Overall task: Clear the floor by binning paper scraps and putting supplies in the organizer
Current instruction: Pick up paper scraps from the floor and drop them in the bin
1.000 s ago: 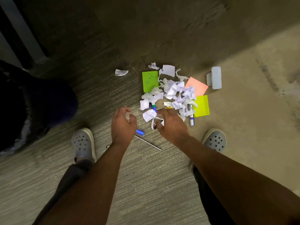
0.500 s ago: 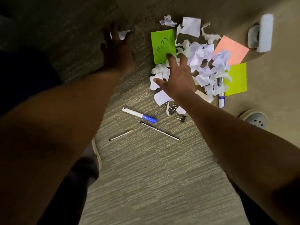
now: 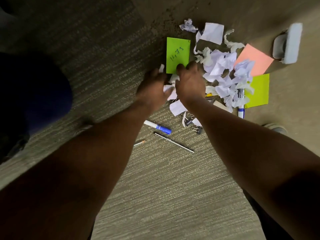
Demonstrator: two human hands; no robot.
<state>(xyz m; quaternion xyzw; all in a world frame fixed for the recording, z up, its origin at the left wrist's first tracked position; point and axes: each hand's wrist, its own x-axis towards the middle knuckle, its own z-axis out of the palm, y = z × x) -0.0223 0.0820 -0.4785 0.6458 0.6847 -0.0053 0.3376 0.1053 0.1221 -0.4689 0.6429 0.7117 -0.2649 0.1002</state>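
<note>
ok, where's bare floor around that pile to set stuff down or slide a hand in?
Bare carpet: the wide stretch below the thin black rod, between the two forearms, and the dim area left of the green note. Crowded: white scraps piled between the green note, orange note and yellow note. Both hands, left hand and right hand, gather scraps at its near edge.

Both hands meet over white paper scraps (image 3: 223, 66) on the carpet: left hand (image 3: 152, 89) and right hand (image 3: 189, 82) gather scraps beside a green note (image 3: 177, 52).
</note>
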